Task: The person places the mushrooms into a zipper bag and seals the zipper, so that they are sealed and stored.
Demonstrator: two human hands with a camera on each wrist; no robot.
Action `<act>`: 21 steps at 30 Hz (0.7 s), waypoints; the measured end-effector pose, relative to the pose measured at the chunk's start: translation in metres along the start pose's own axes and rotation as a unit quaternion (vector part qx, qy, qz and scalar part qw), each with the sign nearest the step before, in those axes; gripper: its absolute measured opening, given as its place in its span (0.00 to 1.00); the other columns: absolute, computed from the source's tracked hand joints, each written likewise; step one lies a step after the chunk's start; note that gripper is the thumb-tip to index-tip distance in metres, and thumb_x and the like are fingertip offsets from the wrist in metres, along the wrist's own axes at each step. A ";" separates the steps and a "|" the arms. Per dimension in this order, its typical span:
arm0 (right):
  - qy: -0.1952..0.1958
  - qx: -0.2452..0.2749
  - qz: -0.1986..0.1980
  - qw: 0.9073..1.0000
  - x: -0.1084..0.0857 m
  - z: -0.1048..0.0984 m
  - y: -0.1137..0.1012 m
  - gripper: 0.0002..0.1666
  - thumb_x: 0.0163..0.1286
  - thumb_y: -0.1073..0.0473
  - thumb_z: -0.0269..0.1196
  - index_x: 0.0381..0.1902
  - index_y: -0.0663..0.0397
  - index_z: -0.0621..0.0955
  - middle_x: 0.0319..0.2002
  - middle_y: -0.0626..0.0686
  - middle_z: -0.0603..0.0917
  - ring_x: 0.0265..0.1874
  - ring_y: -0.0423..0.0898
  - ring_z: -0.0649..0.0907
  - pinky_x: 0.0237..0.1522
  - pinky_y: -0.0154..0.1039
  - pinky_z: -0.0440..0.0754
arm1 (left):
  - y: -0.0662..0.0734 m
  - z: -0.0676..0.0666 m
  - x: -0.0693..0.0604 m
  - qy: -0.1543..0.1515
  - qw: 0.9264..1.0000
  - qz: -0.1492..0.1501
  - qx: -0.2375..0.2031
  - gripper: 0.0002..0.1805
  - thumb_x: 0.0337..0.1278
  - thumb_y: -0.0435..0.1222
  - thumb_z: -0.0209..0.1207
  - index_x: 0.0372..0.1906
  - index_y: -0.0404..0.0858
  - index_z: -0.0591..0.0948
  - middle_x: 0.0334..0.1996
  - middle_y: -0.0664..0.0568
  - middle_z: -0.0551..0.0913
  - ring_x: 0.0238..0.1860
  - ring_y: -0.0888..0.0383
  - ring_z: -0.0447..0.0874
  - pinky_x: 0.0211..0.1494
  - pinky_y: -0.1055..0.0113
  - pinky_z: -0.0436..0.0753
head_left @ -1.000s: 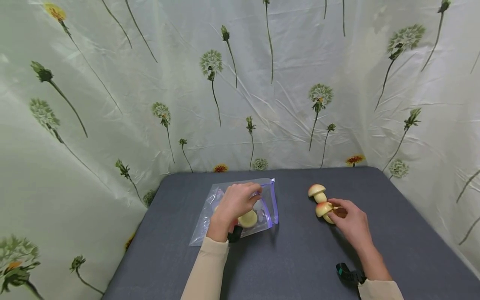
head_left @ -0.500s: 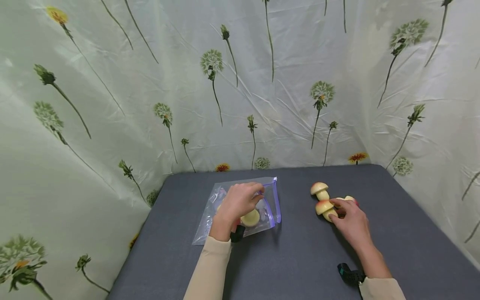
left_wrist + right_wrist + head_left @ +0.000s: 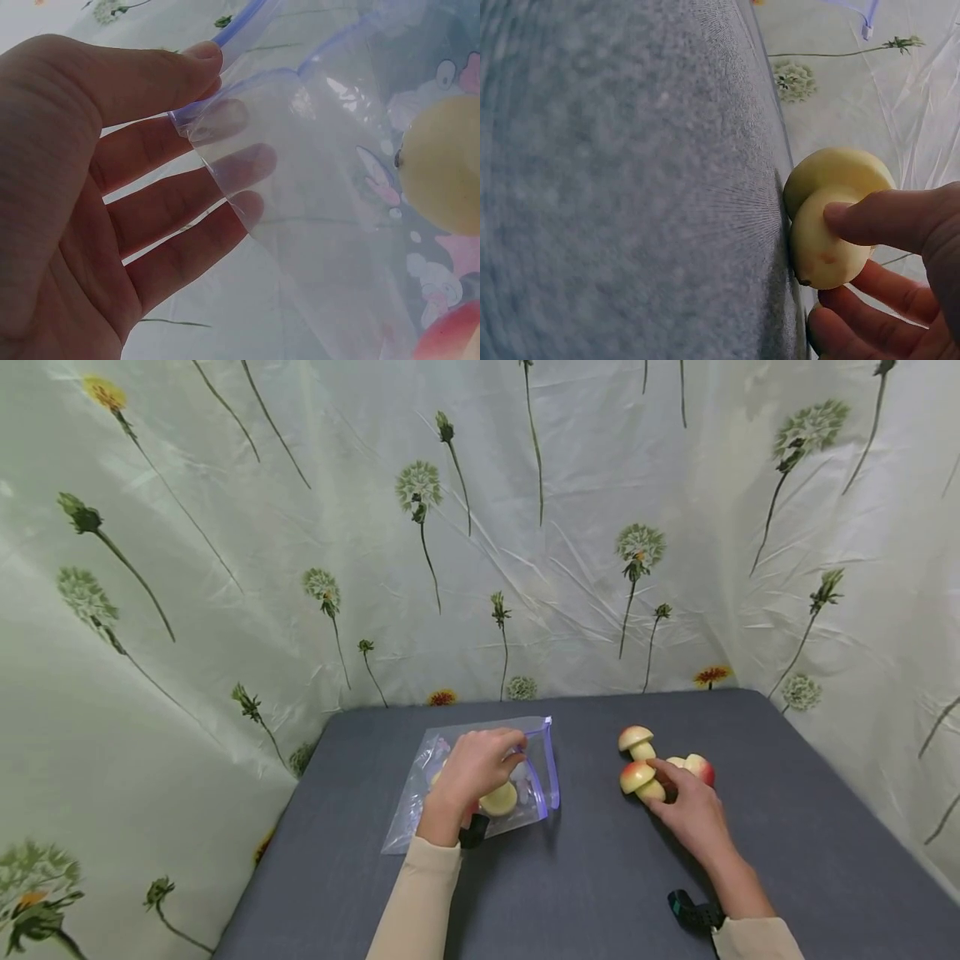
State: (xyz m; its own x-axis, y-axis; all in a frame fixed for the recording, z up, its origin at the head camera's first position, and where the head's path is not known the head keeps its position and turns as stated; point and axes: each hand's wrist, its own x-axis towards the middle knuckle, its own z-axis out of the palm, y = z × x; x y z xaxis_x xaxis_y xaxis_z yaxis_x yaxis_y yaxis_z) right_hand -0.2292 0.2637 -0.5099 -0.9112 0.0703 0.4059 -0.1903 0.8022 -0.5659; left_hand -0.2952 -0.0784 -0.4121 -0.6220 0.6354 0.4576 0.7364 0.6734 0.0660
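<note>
On the left side of the dark table (image 3: 585, 877) lies a clear zip bag (image 3: 408, 814) with purple edges, its mouth turned to the right. The left hand (image 3: 477, 764) pinches this purple edge between thumb and index finger, while the tips of 3 other fingers are seen through the plastic. Inside the bag there is 1 pale yellow round piece (image 3: 444, 165), and also something pink-red near it.

On the right side, the right hand (image 3: 693, 810) grasps the near mushroom (image 3: 637, 777) by its stem, with the thumb on it; whether it is lifted, I cannot tell. Far behind it stands 1 similar mushroom (image 3: 636, 739), and to the right lies a red-and-cream piece (image 3: 700, 768).
</note>
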 end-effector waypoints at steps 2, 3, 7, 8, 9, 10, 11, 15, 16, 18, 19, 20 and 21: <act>-0.001 -0.002 0.003 1.000 -0.001 0.001 0.000 0.35 0.57 0.61 0.76 0.63 0.51 0.79 0.44 0.56 0.87 0.41 0.57 0.85 0.37 0.59 0.76 | 0.000 0.001 -0.001 0.001 1.000 0.000 0.003 0.04 0.63 0.40 0.68 0.39 0.51 0.84 0.33 0.65 0.84 0.24 0.66 0.76 0.26 0.69 0.75; -0.002 -0.002 0.005 1.000 -0.001 0.001 0.001 0.35 0.57 0.60 0.76 0.63 0.51 0.79 0.45 0.57 0.87 0.41 0.57 0.85 0.37 0.59 0.76 | 0.000 0.001 -0.001 0.001 1.000 0.001 0.003 0.03 0.63 0.41 0.68 0.40 0.51 0.84 0.33 0.65 0.84 0.24 0.66 0.76 0.26 0.69 0.75; -0.007 -0.006 0.007 1.000 -0.002 0.001 0.001 0.37 0.57 0.60 0.76 0.65 0.51 0.78 0.45 0.59 0.87 0.40 0.58 0.84 0.35 0.59 0.76 | 0.000 0.001 -0.001 0.001 1.000 -0.001 0.000 0.04 0.63 0.40 0.68 0.40 0.51 0.84 0.33 0.64 0.84 0.25 0.66 0.77 0.27 0.68 0.75; -0.010 -0.006 0.008 1.000 -0.002 0.000 0.001 0.37 0.56 0.60 0.76 0.65 0.51 0.77 0.45 0.59 0.87 0.40 0.59 0.84 0.35 0.59 0.76 | 0.000 0.001 -0.001 0.000 1.000 -0.001 -0.002 0.04 0.63 0.40 0.68 0.40 0.51 0.84 0.33 0.64 0.84 0.25 0.66 0.77 0.27 0.68 0.76; -0.012 -0.006 0.009 1.000 -0.003 0.000 0.001 0.38 0.56 0.60 0.76 0.65 0.51 0.77 0.46 0.59 0.87 0.40 0.59 0.84 0.35 0.59 0.76 | 0.001 0.001 0.000 -0.001 1.000 -0.001 -0.003 0.04 0.63 0.40 0.68 0.41 0.51 0.85 0.34 0.64 0.84 0.25 0.66 0.78 0.28 0.68 0.76; -0.014 -0.005 0.010 1.000 -0.003 -0.001 0.001 0.38 0.56 0.60 0.76 0.65 0.51 0.76 0.46 0.60 0.87 0.40 0.59 0.84 0.35 0.59 0.76 | 0.001 0.002 0.000 -0.002 1.000 -0.002 -0.005 0.04 0.63 0.40 0.68 0.41 0.51 0.85 0.34 0.64 0.84 0.25 0.65 0.78 0.28 0.68 0.76; -0.017 -0.005 0.012 1.000 -0.003 -0.001 0.001 0.38 0.56 0.60 0.76 0.66 0.51 0.76 0.46 0.60 0.87 0.40 0.60 0.84 0.36 0.60 0.77 | 0.001 0.002 0.000 -0.002 1.000 -0.002 -0.005 0.04 0.63 0.40 0.68 0.41 0.51 0.85 0.34 0.64 0.84 0.26 0.65 0.78 0.28 0.68 0.76; -0.028 0.001 0.019 0.999 -0.003 -0.001 0.000 0.39 0.57 0.58 0.77 0.66 0.49 0.75 0.46 0.60 0.87 0.43 0.60 0.85 0.38 0.61 0.77 | 0.000 0.002 0.000 -0.003 1.000 -0.003 -0.001 0.04 0.63 0.40 0.68 0.40 0.51 0.85 0.34 0.64 0.84 0.26 0.65 0.78 0.28 0.67 0.76; -0.031 0.002 0.020 0.999 -0.003 0.000 0.000 0.40 0.57 0.57 0.77 0.67 0.49 0.75 0.47 0.60 0.87 0.44 0.60 0.85 0.38 0.61 0.77 | 0.000 0.002 0.000 -0.002 1.000 -0.004 0.000 0.04 0.63 0.40 0.68 0.40 0.51 0.85 0.34 0.64 0.84 0.26 0.65 0.78 0.28 0.67 0.76; -0.034 0.004 0.022 0.999 -0.003 0.000 0.000 0.40 0.58 0.56 0.77 0.67 0.49 0.74 0.47 0.60 0.87 0.44 0.60 0.85 0.38 0.61 0.77 | 0.000 0.002 0.000 -0.001 1.000 -0.004 0.001 0.04 0.63 0.40 0.68 0.40 0.51 0.85 0.34 0.64 0.85 0.26 0.65 0.79 0.28 0.67 0.76; -0.035 0.004 0.023 0.999 -0.003 0.000 0.000 0.40 0.58 0.56 0.77 0.67 0.49 0.74 0.46 0.60 0.87 0.44 0.60 0.85 0.38 0.60 0.77 | 0.000 0.001 0.000 -0.001 1.000 -0.004 0.002 0.04 0.63 0.39 0.68 0.40 0.51 0.85 0.34 0.64 0.85 0.26 0.65 0.79 0.28 0.67 0.76; -0.035 0.004 0.023 0.999 -0.002 0.000 0.000 0.40 0.58 0.56 0.77 0.67 0.49 0.74 0.46 0.60 0.87 0.43 0.60 0.85 0.38 0.60 0.77 | 0.000 0.001 0.001 0.000 1.000 -0.004 0.002 0.04 0.63 0.40 0.68 0.40 0.51 0.85 0.34 0.64 0.85 0.26 0.65 0.79 0.27 0.67 0.76; -0.034 0.003 0.023 0.999 -0.002 0.000 0.000 0.40 0.57 0.56 0.77 0.67 0.49 0.74 0.45 0.59 0.87 0.43 0.60 0.85 0.38 0.60 0.77 | 0.000 0.001 0.001 -0.001 1.000 -0.004 0.002 0.04 0.63 0.40 0.68 0.40 0.51 0.85 0.34 0.64 0.85 0.26 0.65 0.78 0.27 0.67 0.76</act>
State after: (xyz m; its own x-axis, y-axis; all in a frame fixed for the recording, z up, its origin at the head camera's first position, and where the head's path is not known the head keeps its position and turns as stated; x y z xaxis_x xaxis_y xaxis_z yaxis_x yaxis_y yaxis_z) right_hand -0.2276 0.2636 -0.5110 -0.9417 0.0670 0.3296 -0.1490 0.7954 -0.5874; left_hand -0.2959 -0.0773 -0.4125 -0.6283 0.6309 0.4553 0.7303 0.6800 0.0656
